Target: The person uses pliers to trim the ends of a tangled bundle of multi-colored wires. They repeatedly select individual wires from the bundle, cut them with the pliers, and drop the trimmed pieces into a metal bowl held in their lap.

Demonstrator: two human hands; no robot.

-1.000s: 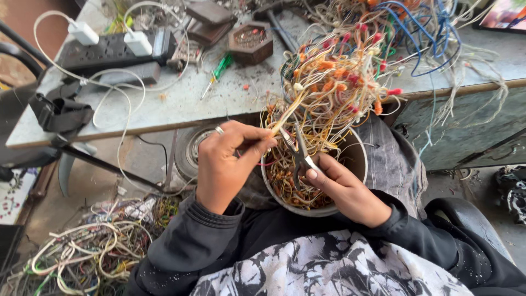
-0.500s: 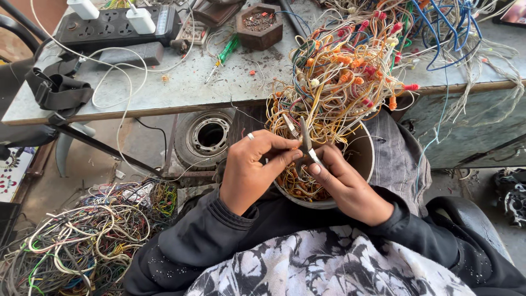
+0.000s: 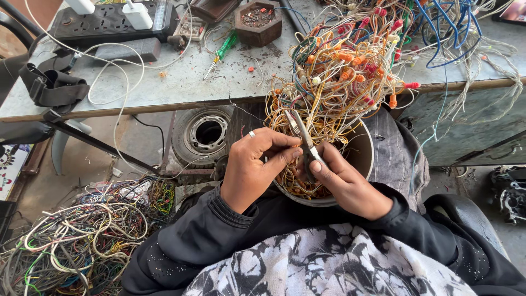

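My left hand point(image 3: 256, 167), with a ring on one finger, pinches thin wires from a big tangled bundle of yellow, orange and red wires point(image 3: 339, 77) that spills from the bench down to my lap. My right hand point(image 3: 346, 183) grips a pair of metal cutters point(image 3: 304, 143), blades pointing up into the wires just beside my left fingertips. Both hands hover over a round bowl point(image 3: 362, 156) on my lap, filled with cut wire pieces.
A grey workbench point(image 3: 181, 87) carries a black power strip point(image 3: 109, 22), a green screwdriver point(image 3: 222, 52), a small wooden box point(image 3: 257, 22) and blue wires point(image 3: 444, 27). A tyre point(image 3: 203, 134) lies under it. A heap of scrap wires point(image 3: 71, 241) covers the floor at left.
My hands and the bowl have stayed together while the view shifted slightly. The cutters sit a little lower in the bundle, close against my left fingers.
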